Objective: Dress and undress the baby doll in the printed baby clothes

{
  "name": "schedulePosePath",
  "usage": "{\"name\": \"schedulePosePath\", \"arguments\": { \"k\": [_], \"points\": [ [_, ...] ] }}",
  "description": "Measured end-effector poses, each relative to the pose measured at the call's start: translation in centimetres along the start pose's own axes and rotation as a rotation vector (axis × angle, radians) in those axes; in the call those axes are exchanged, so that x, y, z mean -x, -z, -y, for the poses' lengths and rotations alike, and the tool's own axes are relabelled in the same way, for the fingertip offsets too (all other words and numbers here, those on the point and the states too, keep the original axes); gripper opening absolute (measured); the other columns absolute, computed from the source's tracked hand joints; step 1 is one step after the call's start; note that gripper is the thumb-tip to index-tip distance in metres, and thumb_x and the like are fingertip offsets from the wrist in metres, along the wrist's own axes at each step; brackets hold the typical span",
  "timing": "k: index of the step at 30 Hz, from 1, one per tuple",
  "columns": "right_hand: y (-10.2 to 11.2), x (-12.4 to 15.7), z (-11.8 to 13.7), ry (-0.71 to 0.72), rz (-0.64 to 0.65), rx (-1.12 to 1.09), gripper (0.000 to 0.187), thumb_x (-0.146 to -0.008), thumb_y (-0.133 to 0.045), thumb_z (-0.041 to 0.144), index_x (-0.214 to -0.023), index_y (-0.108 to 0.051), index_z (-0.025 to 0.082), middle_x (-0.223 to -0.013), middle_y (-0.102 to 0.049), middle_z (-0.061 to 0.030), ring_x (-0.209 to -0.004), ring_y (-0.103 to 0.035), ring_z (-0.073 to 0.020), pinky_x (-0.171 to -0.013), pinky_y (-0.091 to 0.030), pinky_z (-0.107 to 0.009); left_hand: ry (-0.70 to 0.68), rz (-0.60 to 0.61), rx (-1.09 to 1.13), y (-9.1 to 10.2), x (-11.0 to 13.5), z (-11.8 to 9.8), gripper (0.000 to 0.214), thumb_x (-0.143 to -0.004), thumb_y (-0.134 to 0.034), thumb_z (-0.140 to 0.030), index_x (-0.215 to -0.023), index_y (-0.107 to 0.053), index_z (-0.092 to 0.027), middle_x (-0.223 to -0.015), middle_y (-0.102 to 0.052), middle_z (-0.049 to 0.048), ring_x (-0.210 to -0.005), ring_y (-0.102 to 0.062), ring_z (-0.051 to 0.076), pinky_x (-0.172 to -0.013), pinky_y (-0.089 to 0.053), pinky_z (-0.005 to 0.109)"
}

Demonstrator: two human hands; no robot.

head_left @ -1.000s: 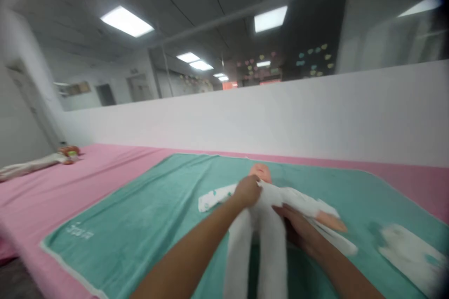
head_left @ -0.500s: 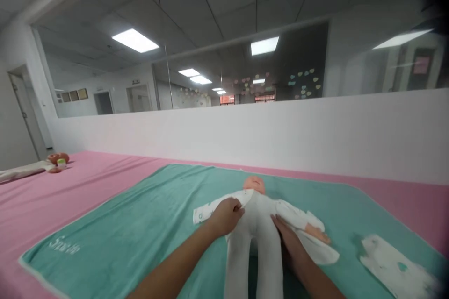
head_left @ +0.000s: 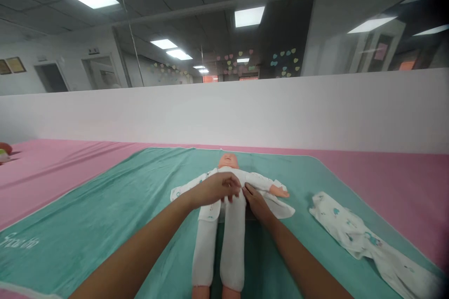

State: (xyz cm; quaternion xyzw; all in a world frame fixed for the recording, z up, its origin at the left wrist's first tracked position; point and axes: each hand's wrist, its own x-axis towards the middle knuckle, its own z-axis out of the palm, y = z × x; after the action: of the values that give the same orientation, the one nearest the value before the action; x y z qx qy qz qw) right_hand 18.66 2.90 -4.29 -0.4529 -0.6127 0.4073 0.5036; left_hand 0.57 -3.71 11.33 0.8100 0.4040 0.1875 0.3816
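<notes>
A baby doll (head_left: pixel 224 224) lies on its back on a teal towel (head_left: pixel 122 215), head away from me, white legs toward me. A white printed garment (head_left: pixel 261 181) is spread open under and around its torso. My left hand (head_left: pixel 213 188) rests on the doll's chest with fingers curled over the garment's left front flap. My right hand (head_left: pixel 256 201) presses on the garment's right flap beside the doll's waist, fingers together. The doll's bare right arm (head_left: pixel 279 191) sticks out to the side.
A second white printed piece of clothing (head_left: pixel 354 236) lies on the towel's right part. The towel covers a pink padded surface (head_left: pixel 386 182) that ends at a white partition wall (head_left: pixel 280 110). A red object (head_left: pixel 4 150) sits at the far left edge.
The view has swung down and right. My left hand moved from the doll's left side onto its chest, drawing the flap over. My right hand slid up toward the waist.
</notes>
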Motion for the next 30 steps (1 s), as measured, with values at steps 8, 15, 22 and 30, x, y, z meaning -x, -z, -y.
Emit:
{"name": "schedulePosePath", "arguments": {
  "k": [8, 15, 22, 30],
  "points": [
    [1.6, -0.1, -0.2, 0.42, 0.143, 0.509, 0.049, -0.078, -0.038, 0.011, -0.125, -0.046, 0.023, -0.124, -0.052, -0.0052, -0.117, -0.043, -0.0189, -0.101, -0.032, -0.035, -0.218, -0.057, -0.932, -4.4, -13.1, 2.7, 0.049, -0.072, -0.058, -0.033, -0.118, -0.043, -0.025, -0.119, -0.052, 0.0065, -0.11, -0.047, 0.026, -0.086, -0.041, 0.04],
    [4.4, -0.8, -0.8, 0.144, -0.096, 0.824, 0.026, -0.074, -0.05, 0.018, -0.099, -0.059, 0.017, -0.105, -0.057, -0.0134, -0.107, -0.044, -0.0305, -0.092, -0.028, -0.047, -0.15, -0.002, -1.003, -4.8, -17.2, 3.2, 0.025, -0.078, -0.046, -0.027, -0.103, -0.044, -0.022, -0.103, -0.056, 0.0073, -0.089, -0.058, 0.023, -0.07, -0.046, 0.034],
    [8.5, -2.0, -1.3, -0.158, -0.212, 0.544, 0.007, -0.066, -0.059, 0.024, -0.066, -0.055, 0.019, -0.081, -0.055, -0.0056, -0.087, -0.049, -0.0231, -0.075, -0.032, -0.034, -0.175, -0.012, -1.045, -2.5, -16.1, 3.4, 0.024, -0.077, -0.045, -0.017, -0.1, -0.045, -0.022, -0.1, -0.056, 0.0075, -0.087, -0.057, 0.023, -0.068, -0.044, 0.033],
    [11.2, -1.8, 0.2, -0.194, -0.135, -0.04, 0.029, -0.07, -0.05, 0.048, -0.067, -0.043, 0.02, -0.06, -0.046, 0.0036, -0.055, -0.043, -0.012, -0.052, -0.035, -0.025, -0.161, 0.024, -1.127, -0.9, -15.1, 2.8, 0.026, -0.074, -0.048, -0.015, -0.099, -0.048, -0.023, -0.095, -0.057, 0.0075, -0.086, -0.056, 0.024, -0.071, -0.041, 0.035]
  ]
}}
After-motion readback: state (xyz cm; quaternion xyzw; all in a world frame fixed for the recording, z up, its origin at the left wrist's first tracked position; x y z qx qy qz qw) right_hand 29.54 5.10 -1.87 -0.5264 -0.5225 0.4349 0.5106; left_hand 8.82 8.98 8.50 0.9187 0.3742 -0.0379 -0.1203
